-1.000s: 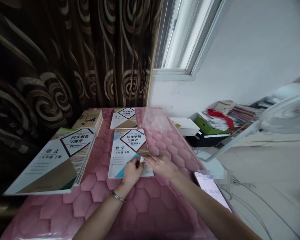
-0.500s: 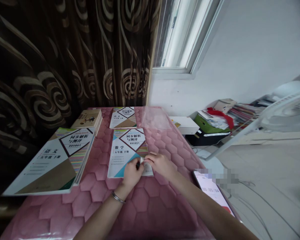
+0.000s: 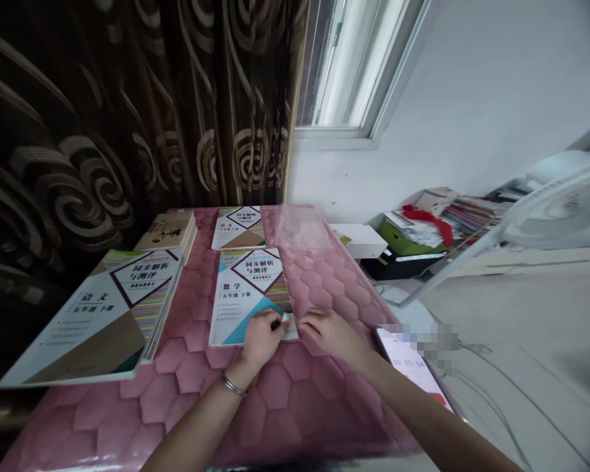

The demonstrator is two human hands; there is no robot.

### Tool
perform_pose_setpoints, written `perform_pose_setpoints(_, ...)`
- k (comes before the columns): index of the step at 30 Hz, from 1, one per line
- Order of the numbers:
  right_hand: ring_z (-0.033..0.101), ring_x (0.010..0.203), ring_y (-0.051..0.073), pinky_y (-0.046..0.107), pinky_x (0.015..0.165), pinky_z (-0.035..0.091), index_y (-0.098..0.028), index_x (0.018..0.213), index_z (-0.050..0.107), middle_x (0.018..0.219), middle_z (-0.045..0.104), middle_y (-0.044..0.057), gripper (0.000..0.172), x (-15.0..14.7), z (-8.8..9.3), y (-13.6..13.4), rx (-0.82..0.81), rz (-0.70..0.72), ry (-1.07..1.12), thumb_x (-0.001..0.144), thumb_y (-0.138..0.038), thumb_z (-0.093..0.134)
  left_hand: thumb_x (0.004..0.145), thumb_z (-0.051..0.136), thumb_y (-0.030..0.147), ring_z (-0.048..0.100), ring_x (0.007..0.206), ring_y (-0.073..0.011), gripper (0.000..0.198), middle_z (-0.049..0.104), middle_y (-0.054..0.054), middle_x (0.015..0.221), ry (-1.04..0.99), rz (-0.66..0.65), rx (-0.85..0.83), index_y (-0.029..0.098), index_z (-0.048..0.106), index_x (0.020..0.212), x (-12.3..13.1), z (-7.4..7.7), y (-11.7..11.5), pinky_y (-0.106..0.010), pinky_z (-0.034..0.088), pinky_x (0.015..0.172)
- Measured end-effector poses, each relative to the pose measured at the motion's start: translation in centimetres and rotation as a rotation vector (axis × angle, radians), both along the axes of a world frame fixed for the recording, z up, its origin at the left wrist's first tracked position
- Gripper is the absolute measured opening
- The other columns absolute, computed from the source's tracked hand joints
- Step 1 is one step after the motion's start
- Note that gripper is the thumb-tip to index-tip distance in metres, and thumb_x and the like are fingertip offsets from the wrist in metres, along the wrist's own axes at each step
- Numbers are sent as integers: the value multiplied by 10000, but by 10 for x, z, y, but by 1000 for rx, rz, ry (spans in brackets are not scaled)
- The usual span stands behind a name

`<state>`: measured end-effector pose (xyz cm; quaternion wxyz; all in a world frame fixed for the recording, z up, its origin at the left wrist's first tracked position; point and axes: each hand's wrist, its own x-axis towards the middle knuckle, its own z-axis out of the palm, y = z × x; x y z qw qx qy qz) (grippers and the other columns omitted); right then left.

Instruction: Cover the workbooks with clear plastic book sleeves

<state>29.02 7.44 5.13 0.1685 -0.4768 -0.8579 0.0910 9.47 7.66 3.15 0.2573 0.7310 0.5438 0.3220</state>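
Observation:
A workbook (image 3: 246, 288) with a white, blue and brown cover lies on the pink padded tabletop (image 3: 187, 406). My left hand (image 3: 263, 337), with a metal bracelet at the wrist, rests over its lower part. Its fingers are closed on a small dark object (image 3: 275, 324), whose kind I cannot make out. A small whitish piece (image 3: 286, 320) shows at the fingertips. Just off the workbook's lower right edge is my right hand (image 3: 329, 333), fingers bent and pressed together. Whatever these fingers may hold is hidden.
A stack of workbooks (image 3: 98, 314) lies at left, with brown-covered books (image 3: 164, 233) behind. Another workbook (image 3: 238, 228) and a clear plastic sheet (image 3: 302, 227) lie at the far end. A phone (image 3: 413, 367) sits at the right edge. A white fan (image 3: 545, 216) stands beyond.
My right hand has drawn away to the right from my left hand, leaving a gap between them. The left hand stays on the workbook. The view has shifted slightly.

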Motion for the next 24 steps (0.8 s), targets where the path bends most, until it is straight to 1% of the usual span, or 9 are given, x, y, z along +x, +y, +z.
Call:
perform_pose_setpoints(4,650,754,151,255,681,494,-179,978,699,887,704,52,243,9,-14,-14,209,171,-303,898,-75,495,836,602,212,580,693,-136,184,622,2,701,-5,-4,15,192,632,656,2,-2,-1,-241,400,678)
perform_pose_setpoints(7,661,806,179,270,670,509,-134,1064,682,945,710,86,259,8,-23,-14,356,271,-433,890,-63,503,840,603,215,585,696,-142,184,629,-4,706,3,-7,36,192,637,660,2,-4,-1,-245,404,672)
perform_pose_setpoints(9,662,808,184,272,650,510,-121,1089,671,959,715,97,257,7,-25,-13,400,314,-474,902,-80,499,846,599,219,589,699,-147,188,636,-9,712,21,-7,51,190,644,666,2,-5,-1,-251,408,675)
perform_pose_setpoints(16,655,770,170,275,611,499,-121,1080,667,972,720,108,263,9,-23,-12,436,385,-460,914,-88,466,862,590,226,601,723,-152,169,658,-20,744,40,-15,57,187,674,720,1,-5,-2,-262,422,696)
perform_pose_setpoints(20,654,783,171,272,617,499,-130,1074,677,981,717,113,270,7,-24,-12,428,369,-469,921,-104,456,854,601,204,605,736,-153,155,664,-24,767,52,-18,69,185,677,721,2,-5,-2,-266,432,711)
perform_pose_setpoints(24,648,748,161,263,596,491,-137,1108,669,947,710,109,293,3,-24,-7,395,330,-471,926,-107,441,852,623,210,614,739,-151,154,666,-23,784,99,-40,91,186,678,711,2,-5,-3,-268,441,711)
